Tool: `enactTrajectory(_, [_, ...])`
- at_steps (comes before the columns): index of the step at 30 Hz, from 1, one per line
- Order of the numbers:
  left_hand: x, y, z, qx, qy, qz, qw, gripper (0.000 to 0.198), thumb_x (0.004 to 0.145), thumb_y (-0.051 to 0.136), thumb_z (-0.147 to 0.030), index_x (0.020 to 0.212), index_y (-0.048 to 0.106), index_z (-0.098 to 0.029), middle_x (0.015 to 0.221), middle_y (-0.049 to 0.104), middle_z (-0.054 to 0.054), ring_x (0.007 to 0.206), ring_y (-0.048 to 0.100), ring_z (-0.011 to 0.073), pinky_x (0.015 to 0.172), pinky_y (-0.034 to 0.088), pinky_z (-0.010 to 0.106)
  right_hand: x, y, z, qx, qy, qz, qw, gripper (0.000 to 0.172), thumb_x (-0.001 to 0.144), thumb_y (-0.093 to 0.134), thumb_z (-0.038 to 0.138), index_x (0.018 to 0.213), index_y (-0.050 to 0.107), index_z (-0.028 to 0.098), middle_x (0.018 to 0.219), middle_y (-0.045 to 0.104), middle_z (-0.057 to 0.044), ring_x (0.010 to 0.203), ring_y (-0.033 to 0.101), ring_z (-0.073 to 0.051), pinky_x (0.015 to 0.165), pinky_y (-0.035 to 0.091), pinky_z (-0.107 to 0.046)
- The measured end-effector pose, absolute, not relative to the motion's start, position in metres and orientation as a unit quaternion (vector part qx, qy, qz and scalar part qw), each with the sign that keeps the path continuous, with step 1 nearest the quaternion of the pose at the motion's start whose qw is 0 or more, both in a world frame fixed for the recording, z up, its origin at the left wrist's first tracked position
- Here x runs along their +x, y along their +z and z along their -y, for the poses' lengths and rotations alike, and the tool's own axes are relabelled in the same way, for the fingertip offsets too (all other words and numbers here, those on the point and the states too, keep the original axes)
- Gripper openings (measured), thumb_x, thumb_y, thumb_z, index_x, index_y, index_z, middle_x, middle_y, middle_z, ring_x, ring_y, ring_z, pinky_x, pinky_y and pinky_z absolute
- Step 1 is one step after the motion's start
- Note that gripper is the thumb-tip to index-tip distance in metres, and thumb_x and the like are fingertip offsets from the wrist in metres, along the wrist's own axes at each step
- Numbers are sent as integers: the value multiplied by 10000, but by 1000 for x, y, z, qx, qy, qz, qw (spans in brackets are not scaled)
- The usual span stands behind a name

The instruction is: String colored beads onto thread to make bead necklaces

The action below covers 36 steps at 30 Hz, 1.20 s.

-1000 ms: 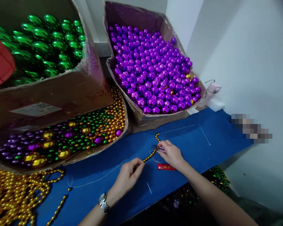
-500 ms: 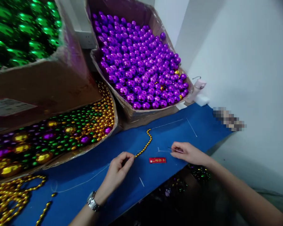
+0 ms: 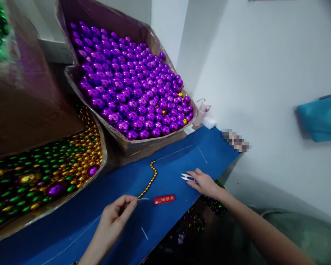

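Observation:
My left hand (image 3: pixel 114 217) pinches the near end of a short gold bead strand (image 3: pixel 150 180), which lies curved on the blue table (image 3: pixel 168 169). A thin white thread runs on from the strand's far end. My right hand (image 3: pixel 204 183) rests on the table to the right, its fingers closed over the handles of small thread snips (image 3: pixel 186 177). The blades point left. A small red packet (image 3: pixel 164 199) lies between my hands.
A tilted cardboard box of purple balls (image 3: pixel 132 84) stands behind the strand. On the left is a box of mixed green, gold and purple beads (image 3: pixel 44 169). Short thread offcuts (image 3: pixel 145 233) lie on the table. More beads (image 3: pixel 212 206) hang below the table's edge, and a white wall closes the right.
My right hand has drawn away to the right from the bead strand, taking the snips with it. My left hand still pinches the strand's end. The view has swung to the right.

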<state>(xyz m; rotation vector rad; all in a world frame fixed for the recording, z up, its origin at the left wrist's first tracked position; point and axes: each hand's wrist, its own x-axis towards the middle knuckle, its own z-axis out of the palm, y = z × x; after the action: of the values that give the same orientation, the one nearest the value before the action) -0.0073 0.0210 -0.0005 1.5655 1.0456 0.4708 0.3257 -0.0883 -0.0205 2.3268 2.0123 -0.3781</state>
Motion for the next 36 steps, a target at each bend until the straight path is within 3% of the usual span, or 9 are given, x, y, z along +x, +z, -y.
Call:
enactTrajectory(8, [-13, 13, -19, 594, 278, -476, 586, 300, 714, 646, -465, 757, 618, -170, 695, 567, 6, 674, 495, 155, 606, 400, 222, 419, -22, 70, 743, 39, -651, 151, 299, 911, 532, 286, 1190, 521, 181, 1192, 548, -73, 996, 579, -197, 834, 495, -405])
enactTrajectory(13, [-7, 14, -9, 469, 305, -488, 670, 259, 709, 680, -408, 737, 631, -155, 615, 526, -22, 565, 429, 100, 518, 352, 190, 440, -29, 60, 652, 60, -731, 190, 245, 906, 538, 277, 1124, 557, 167, 1161, 564, -64, 986, 579, -189, 836, 487, -397])
enactTrajectory(16, [-6, 12, -5, 391, 319, -478, 719, 240, 707, 696, -375, 744, 634, -146, 605, 512, -33, 501, 378, 67, 485, 333, 182, 446, -34, 50, 610, 70, -766, 190, 158, 906, 518, 187, 1046, 589, 166, 1102, 590, -57, 949, 576, -182, 805, 472, -369])
enactTrajectory(21, [-7, 9, 0, 330, 338, -473, 744, 217, 735, 688, -341, 772, 628, -137, 572, 452, -60, 445, 288, 35, 450, 306, 174, 452, -40, 38, 578, 80, -794, 173, 333, 849, 438, 6, 1043, 605, 219, 1133, 600, -126, 933, 561, -210, 687, 412, -314])
enactTrajectory(25, [-11, 8, 1, 341, 332, -470, 743, 221, 760, 671, -346, 800, 621, -134, 601, 462, -56, 447, 289, 26, 449, 306, 166, 451, -38, 38, 586, 88, -785, 178, 346, 873, 429, 23, 1147, 557, 191, 1197, 564, -132, 967, 558, -214, 724, 430, -332])
enactTrajectory(28, [-12, 7, -1, 350, 326, -473, 740, 232, 762, 669, -357, 829, 622, -140, 647, 491, -45, 455, 309, 24, 447, 312, 164, 450, -35, 38, 594, 86, -778, 189, 281, 911, 500, 168, 1192, 521, 171, 1183, 557, -86, 981, 569, -201, 805, 467, -377])
enactTrajectory(34, [-4, 13, 0, 356, 331, -452, 748, 203, 767, 663, -355, 775, 603, -161, 624, 470, -46, 549, 409, 70, 634, 451, 231, 442, -24, 24, 614, 61, -772, 153, 212, 908, 536, 286, 1070, 579, 156, 1074, 601, -49, 921, 601, -167, 803, 501, -372])
enactTrajectory(36, [-2, 16, 2, 362, 341, -449, 742, 210, 761, 665, -357, 755, 597, -159, 596, 456, -46, 543, 410, 79, 598, 436, 225, 430, -19, 20, 628, 58, -767, 115, 178, 910, 531, 263, 1036, 592, 153, 1061, 612, -53, 915, 603, -169, 799, 496, -368])
